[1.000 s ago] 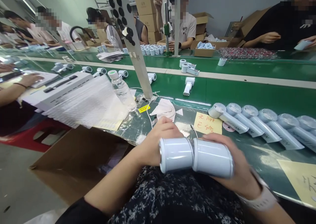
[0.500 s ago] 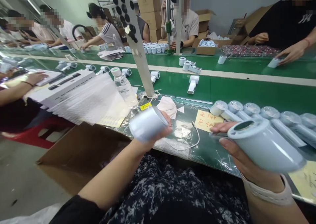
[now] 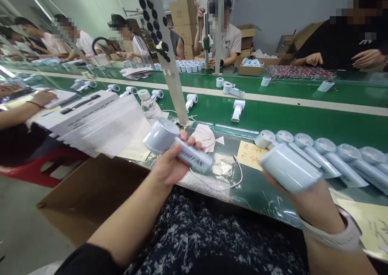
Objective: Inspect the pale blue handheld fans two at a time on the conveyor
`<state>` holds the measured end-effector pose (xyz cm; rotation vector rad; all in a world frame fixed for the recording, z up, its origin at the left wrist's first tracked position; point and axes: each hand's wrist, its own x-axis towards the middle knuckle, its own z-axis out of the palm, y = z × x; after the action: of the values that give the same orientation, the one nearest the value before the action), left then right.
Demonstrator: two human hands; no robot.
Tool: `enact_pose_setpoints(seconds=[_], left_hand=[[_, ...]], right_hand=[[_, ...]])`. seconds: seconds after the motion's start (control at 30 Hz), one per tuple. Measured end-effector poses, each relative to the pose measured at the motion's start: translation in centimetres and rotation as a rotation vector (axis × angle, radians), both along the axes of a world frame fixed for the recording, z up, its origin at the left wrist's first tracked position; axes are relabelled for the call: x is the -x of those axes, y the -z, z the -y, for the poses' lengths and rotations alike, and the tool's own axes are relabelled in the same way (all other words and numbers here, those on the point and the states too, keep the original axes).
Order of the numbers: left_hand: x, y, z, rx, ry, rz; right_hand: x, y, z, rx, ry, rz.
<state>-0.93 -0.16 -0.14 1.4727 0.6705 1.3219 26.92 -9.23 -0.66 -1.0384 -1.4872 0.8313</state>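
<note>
My left hand (image 3: 171, 166) is closed around the handle of a pale blue handheld fan (image 3: 177, 145), its round head pointing up and left. My right hand (image 3: 306, 196) grips a second pale blue handheld fan (image 3: 289, 168) by its body, held above the table edge. A white cable (image 3: 226, 182) lies on the green table (image 3: 266, 194) between my hands. A yellow handwritten note (image 3: 253, 154) lies just beyond the cable. A row of several wrapped pale blue fans (image 3: 321, 156) lies to the right of the note.
A green conveyor belt (image 3: 273, 113) carries scattered fans (image 3: 238, 109) past a slanted metal post (image 3: 169, 61). A water bottle (image 3: 149, 104), stacked clear bags (image 3: 106, 125) and white boxes (image 3: 75, 109) sit left. An open cardboard box (image 3: 91, 190) stands below. Other people work along both sides.
My hands have drawn the two fans apart from where they met in front of me. The left fan turned so its handle shows; the right fan swung back toward the table.
</note>
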Motion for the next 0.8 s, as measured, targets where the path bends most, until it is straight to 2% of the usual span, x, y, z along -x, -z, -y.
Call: enact_pose_setpoints(seconds=[0.07,0.13,0.2,0.27,0.3,0.37,0.43,0.5,0.57,0.67,0.73,0.8], left_hand=[[-1.3,1.8,-0.3,0.06,0.08,0.007],[-1.6,2.9,-0.4,0.123,0.089,0.026],[-1.4,3.0,-0.4,0.138,0.027,0.027],[-1.0,2.3,-0.3,0.13,0.02,0.045],[-0.8,1.8,-0.1,0.105,0.058,0.06],[-0.5,1.0,0.3,0.092,0.213,0.102],[-0.6,0.6,1.0,0.138,0.401,0.087],[-0.9,0.8,1.7,0.208,0.518,0.052],[-1.5,1.2,2.2,0.22,0.485,0.061],[-2.6,1.9,2.6,0.138,0.299,0.098],[-3.1,2.2,2.6,0.081,0.218,0.086],[-3.4,2.5,2.4,0.025,0.21,0.068]], right_hand=[[1.1,0.8,0.3,0.046,-0.1,-0.204],[1.4,1.2,0.6,0.124,-0.151,-0.339],[1.5,1.3,0.8,0.171,-0.083,-0.372],[1.6,1.0,0.8,0.204,-0.024,-0.439],[1.8,0.8,0.7,0.225,-0.007,-0.477],[2.4,0.6,0.5,0.29,0.0,-0.523],[3.4,0.6,0.2,0.39,0.0,-0.551],[4.4,0.9,0.1,0.473,0.012,-0.601],[5.1,1.2,0.1,0.53,-0.017,-0.66],[5.7,1.7,0.4,0.545,-0.064,-0.657],[5.7,2.2,0.7,0.499,-0.045,-0.601],[5.7,2.6,1.0,0.413,0.03,-0.511]])
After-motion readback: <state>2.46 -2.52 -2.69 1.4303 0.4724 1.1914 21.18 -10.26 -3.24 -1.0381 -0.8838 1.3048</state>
